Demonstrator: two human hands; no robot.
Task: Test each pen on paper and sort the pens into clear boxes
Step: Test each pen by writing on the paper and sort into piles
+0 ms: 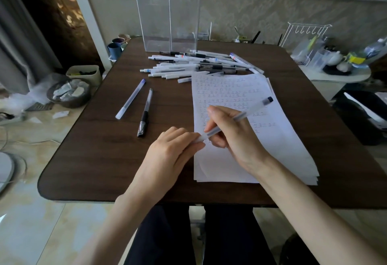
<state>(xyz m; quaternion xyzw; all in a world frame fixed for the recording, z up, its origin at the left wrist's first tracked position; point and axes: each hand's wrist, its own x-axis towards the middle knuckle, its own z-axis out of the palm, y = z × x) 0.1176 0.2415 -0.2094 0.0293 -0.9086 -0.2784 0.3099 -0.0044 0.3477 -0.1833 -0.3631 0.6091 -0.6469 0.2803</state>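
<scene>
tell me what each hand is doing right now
left hand: pinches the near end of the pen
right hand: grips the same pen at mid-barrel

Dark wood-grain bench [100, 149], rounded corners. Far wall [261, 11] papered in pale damask. Glossy marbled floor tiles [37, 223], near left. Round basket [69, 97] on floor, left. Grey curtain [18, 45] far left. White side table [339, 78] right, cluttered, wire rack [305, 32] on it. Light dim, soft.
</scene>
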